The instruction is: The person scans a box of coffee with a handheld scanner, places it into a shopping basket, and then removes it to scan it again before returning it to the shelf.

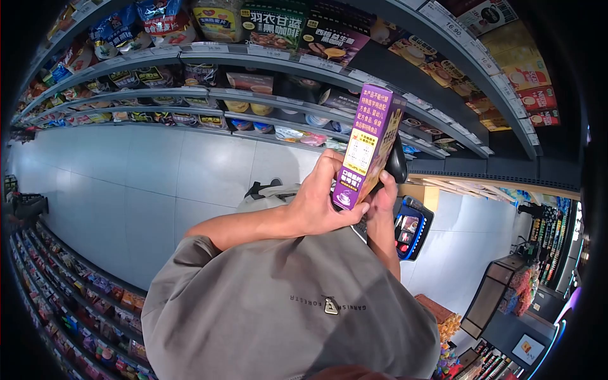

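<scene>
A purple coffee box (361, 149) stands tall and tilted in front of my chest, its printed narrow side facing me. My left hand (323, 196) is closed around its lower end, fingers on the left side and thumb across the bottom. Close by on the right, my right hand (382, 192) has its fingers curled at the box's lower edge and at a smooth black rounded object (397, 163). The box hides most of that black object, so its kind cannot be told. Part of the right hand's grip is also hidden.
Curved shelves with bagged and boxed goods (272, 25) run along the top. Pale floor tiles (145, 183) lie to the left, with another stocked shelf (82, 304) at lower left. A blue-rimmed black device or tray (411, 229) and a cardboard box (421, 195) are at right.
</scene>
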The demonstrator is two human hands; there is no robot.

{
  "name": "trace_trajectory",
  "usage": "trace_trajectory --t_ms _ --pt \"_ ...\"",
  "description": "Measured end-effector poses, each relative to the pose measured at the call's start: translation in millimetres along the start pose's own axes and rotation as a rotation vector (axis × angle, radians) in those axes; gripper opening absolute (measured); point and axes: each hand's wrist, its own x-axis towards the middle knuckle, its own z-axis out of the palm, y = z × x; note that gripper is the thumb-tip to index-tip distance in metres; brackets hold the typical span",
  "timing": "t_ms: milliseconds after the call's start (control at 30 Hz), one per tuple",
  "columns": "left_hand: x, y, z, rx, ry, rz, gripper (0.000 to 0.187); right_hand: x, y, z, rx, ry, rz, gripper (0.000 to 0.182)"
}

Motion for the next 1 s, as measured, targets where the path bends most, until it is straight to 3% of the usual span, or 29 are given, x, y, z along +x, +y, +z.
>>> trace_trajectory --t_ms 167,433,500,700,767,1000 --pt "-2.0 0.0 -1.5 -0.046 -0.004 -0.078 0.058 -3.9 5.0 -3.5 -0.007 0.006 -0.019 0.067" --pt "-4.4 -4.4 1.9 -0.045 0.055 -0.066 0.056 -2.1 2.5 -2.0 0.0 -0.003 -0.012 0.064" --pt "-5.7 -4.2 4.3 -0.055 0.078 -0.069 0.056 -2.8 0.4 -2.9 -0.041 0.121 -0.062 0.061" --pt "-6.4 -7.9 -0.9 0.016 0.056 -0.067 0.056 1.9 0.1 6.6 -0.085 0.082 -0.105 0.059" --pt "-8.1 -8.7 1.7 -0.059 0.072 -0.161 0.055 -2.6 3.8 4.9 -0.126 0.113 -0.115 0.061" --pt "-0.7 -9.2 10.2 -0.031 0.019 -0.206 0.053 -11.1 -8.0 4.8 -0.092 0.127 -0.105 0.058"
